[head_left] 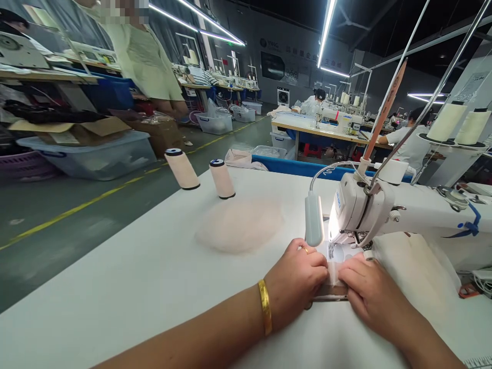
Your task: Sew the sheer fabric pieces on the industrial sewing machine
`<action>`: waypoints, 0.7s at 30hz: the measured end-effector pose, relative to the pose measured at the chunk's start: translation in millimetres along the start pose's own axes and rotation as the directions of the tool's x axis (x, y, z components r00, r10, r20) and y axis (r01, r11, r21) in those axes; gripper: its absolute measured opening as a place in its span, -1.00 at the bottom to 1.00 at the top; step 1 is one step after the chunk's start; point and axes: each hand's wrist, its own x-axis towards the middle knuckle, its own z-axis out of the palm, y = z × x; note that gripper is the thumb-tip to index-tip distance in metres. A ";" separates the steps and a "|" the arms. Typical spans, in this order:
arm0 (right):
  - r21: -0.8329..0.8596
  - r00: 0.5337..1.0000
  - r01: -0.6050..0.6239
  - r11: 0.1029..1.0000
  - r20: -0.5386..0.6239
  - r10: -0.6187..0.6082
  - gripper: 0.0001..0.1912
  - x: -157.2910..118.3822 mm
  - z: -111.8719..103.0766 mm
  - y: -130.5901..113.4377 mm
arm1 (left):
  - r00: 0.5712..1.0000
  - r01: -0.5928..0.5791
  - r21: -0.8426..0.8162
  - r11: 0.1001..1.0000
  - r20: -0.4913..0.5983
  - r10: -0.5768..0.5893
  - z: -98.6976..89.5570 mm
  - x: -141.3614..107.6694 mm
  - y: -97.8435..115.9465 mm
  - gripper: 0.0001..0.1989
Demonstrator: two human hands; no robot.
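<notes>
At the near right of the tabletop (pixel 154 287), just in front of the sewing machine (pixel 423 207), the left hand (pixel 295 282) and right hand (pixel 372 287) flank a small piece of pale, sheer fabric (pixel 333 274). The left hand, fingers curled down, touches the fabric's left side; the right hand, bent likewise, touches its right side. Whether either pinches the cloth or only presses it, I cannot tell. The fabric lies between the fingertips and runs toward the brightly lit needle area on the far side of them. A gold bracelet (pixel 265 307) circles the left wrist.

Just beyond the left hand hangs a small lamp (pixel 314 220) on a bent metal neck. To the right of the right hand, pale mesh (pixel 415 271) spreads beneath the machine's arm. Farther left, a sheer pinkish piece (pixel 238 225) lies flat on the white tabletop, with two peach thread spools (pixel 182 171) (pixel 223 182) standing near its far side. Cream thread cones (pixel 446 120) stand at the far right.

Past the tabletop, a yellow line (pixel 77 209) crosses the grey floor (pixel 126 225). At the far left are a clear plastic bin (pixel 96 154) and a person in pale clothing (pixel 144 56); at the far right, another white machine (pixel 338 115) stands beneath strip lights (pixel 326 33).
</notes>
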 end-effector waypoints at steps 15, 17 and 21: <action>-0.006 0.999 0.032 0.999 -0.039 -0.032 -0.67 4.3 5.6 3.0 | 1.000 0.004 0.030 1.000 0.018 -0.005 0.4 0.5 0.1 -0.74; -0.015 0.998 0.034 0.999 -0.056 -0.034 -0.64 6.1 7.3 5.3 | 0.999 0.019 0.040 0.999 0.035 -0.020 -1.3 3.8 0.2 -0.75; -0.046 0.997 -0.001 0.999 -0.076 -0.002 -0.63 9.4 11.4 9.7 | 0.998 0.029 0.095 0.995 0.045 -0.033 -3.0 9.0 -1.1 -0.75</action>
